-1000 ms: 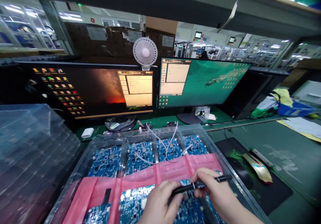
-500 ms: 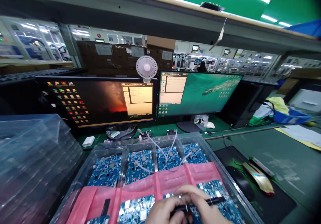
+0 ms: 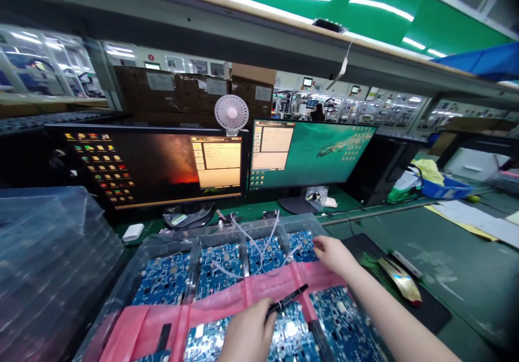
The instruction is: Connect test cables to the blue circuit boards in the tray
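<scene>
My left hand point(image 3: 248, 334) grips a black pen point(image 3: 287, 300) low in the view, its tip pointing up and right over a blue circuit board point(image 3: 290, 336). My right hand point(image 3: 333, 253) reaches forward with fingers spread, its fingertips at the far right blue board point(image 3: 302, 242) in the back row. It holds nothing. The boards lie in a clear plastic tray point(image 3: 162, 242) with a pink sheet point(image 3: 227, 297) across its middle. Thin white wires point(image 3: 259, 245) run over the back-row boards.
Two monitors point(image 3: 154, 164) point(image 3: 308, 151) stand behind the tray, with a small white fan point(image 3: 231, 112) between them. A stack of clear trays point(image 3: 48, 264) sits at the left. A gold mouse point(image 3: 399, 280) lies on a black pad point(image 3: 421, 308) at the right.
My right hand let go of the pen and moved forward to the back-row board. The left hand kept the pen. The view tilted upward.
</scene>
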A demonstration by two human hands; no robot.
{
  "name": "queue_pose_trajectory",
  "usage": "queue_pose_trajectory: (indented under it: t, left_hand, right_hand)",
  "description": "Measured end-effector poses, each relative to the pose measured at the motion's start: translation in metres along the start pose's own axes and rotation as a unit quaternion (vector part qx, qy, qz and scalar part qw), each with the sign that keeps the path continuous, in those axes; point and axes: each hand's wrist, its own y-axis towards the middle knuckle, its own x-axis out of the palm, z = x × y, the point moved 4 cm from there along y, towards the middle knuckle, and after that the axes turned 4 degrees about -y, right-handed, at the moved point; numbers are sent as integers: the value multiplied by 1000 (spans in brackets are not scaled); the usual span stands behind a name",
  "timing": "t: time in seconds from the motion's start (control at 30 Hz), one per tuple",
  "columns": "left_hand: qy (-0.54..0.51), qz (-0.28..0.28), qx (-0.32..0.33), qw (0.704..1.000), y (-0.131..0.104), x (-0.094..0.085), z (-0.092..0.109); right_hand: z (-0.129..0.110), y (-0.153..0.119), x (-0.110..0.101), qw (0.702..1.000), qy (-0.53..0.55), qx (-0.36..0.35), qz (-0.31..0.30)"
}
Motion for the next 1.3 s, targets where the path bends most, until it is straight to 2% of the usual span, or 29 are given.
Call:
queue_pose_trajectory:
  t: [0.1,0.2,0.5,0.7,0.83,0.93,1.03,1.17,1.23,1.3]
  left_hand:
    - [5,4,3,1000,3,1,-4]
    - [8,-4,3,1000,2,2,-5]
    - [7,2,9,1000,1,3,-5]
    - [19,-3,3,1000,2,2,-3]
    - [16,1,9,1000,2,1,-3]
    - [13,-3,11,1000,3,1,-3]
    - [19,-11,11,1000,5,1,-1]
    - [20,-19,9,1000,6,1,0]
    - [20,-24,7,999,6,1,1]
    - [22,-22,10,999,6,1,2]
  right_hand:
    - [-8,16,15,999,-48,10,0]
    - [-19,20,26,995,-92,30,2]
    - [-29,17,30,982,-184,51,-2]
    - [-19,23,30,988,-149,48,-5]
    - [-11,21,15,994,-95,52,12]
    - [-10,-1,-5,997,-66,41,26]
    - [-8,-46,-18,999,-43,21,13]
    - [2,-108,-8,999,-13,13,-26]
    - [8,-126,2,999,-6,22,-34]
    - [13,-132,9,999,-9,30,-34]
